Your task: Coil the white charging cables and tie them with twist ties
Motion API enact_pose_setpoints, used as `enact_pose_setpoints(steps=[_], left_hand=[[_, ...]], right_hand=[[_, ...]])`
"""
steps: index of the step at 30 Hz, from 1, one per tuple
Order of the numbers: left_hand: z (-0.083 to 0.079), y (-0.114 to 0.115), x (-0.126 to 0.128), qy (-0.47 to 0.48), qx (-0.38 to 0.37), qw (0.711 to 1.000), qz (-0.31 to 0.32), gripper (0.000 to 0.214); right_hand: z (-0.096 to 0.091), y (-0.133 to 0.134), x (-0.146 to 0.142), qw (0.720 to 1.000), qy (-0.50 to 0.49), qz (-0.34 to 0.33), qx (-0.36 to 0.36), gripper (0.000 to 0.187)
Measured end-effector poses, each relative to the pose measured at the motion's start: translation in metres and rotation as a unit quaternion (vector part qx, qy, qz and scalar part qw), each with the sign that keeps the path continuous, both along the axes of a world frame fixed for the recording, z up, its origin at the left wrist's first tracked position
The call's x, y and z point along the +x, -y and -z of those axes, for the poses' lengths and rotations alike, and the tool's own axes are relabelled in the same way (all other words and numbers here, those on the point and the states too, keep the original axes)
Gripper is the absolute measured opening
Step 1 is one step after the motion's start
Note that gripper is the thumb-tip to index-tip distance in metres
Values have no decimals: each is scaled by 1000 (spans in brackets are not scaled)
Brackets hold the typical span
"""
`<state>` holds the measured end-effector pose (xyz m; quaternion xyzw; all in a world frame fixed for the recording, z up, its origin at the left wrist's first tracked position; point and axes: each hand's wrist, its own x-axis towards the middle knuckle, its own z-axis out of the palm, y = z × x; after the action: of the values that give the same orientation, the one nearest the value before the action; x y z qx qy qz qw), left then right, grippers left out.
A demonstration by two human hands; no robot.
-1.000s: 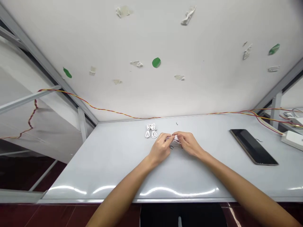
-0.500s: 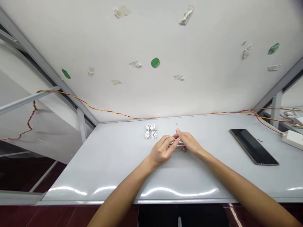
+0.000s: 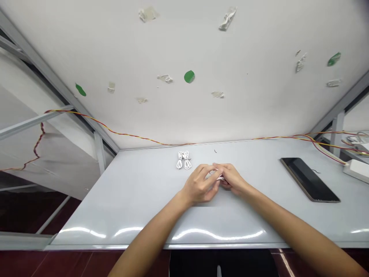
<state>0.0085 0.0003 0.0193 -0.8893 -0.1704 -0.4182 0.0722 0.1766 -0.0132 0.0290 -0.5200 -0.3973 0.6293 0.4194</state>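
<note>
My left hand (image 3: 201,184) and my right hand (image 3: 232,179) meet over the middle of the grey table (image 3: 138,200). Between their fingers is a white cable (image 3: 220,178), mostly hidden by them. Both hands are closed on it, with the fingertips nearly touching. Beyond my left hand lie two bundled white cables (image 3: 183,160), side by side, with a bit of dark tie showing at the right one. A short dark twist tie (image 3: 215,151) rests on the table behind my hands.
At the right lies a black phone (image 3: 309,179), with another thin dark tie (image 3: 316,171) beside it. A white power strip (image 3: 357,169) sits at the far right. Red and yellow wires (image 3: 127,134) run along the foot of the white wall (image 3: 259,77).
My right thumb and fingers have come down and closed more tightly around the white cable. Less of the cable shows now. The two bundles and the phone have stayed put.
</note>
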Motion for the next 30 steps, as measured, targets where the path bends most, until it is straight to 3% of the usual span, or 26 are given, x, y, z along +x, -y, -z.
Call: enact_pose_setpoints(steps=[3, 5, 9, 12, 14, 17, 21, 23, 24, 26, 28, 30], left_hand=[[2, -1, 5, -15, -32, 997, -63, 51], [5, -3, 6, -21, -25, 995, -97, 41], [12, -3, 9, -7, -4, 992, -125, 38], [11, 3, 14, 20, -55, 989, -139, 41], [7, 9, 19, 56, -176, 973, -138, 44], [-1, 17, 28, 131, -424, 892, -88, 51], [-13, 22, 33, 215, -694, 687, -1, 52], [-18, 22, 32, 225, -770, 596, 18, 46], [-21, 21, 30, 224, -792, 567, 24, 45], [-26, 20, 26, 208, -815, 539, 42, 42], [-28, 19, 22, 179, -809, 556, 57, 40], [-27, 18, 20, 161, -788, 592, 56, 40]], right_hand=[[9, 1, -8, 998, 25, 47, 19, 45], [12, 2, -12, 997, 25, 67, 24, 47], [15, 4, -17, 997, 29, 73, 25, 49], [13, 5, -17, 980, 111, 120, 115, 52], [10, 6, -15, 942, 187, 173, 217, 53], [7, 6, -11, 843, 310, 240, 367, 52], [11, 3, -1, 658, 446, 270, 543, 49], [15, 1, 5, 593, 481, 252, 594, 49], [17, 0, 7, 577, 486, 237, 612, 48], [18, 0, 11, 571, 475, 203, 638, 47], [17, 0, 11, 578, 461, 174, 651, 44], [14, 1, 9, 628, 435, 160, 626, 35]])
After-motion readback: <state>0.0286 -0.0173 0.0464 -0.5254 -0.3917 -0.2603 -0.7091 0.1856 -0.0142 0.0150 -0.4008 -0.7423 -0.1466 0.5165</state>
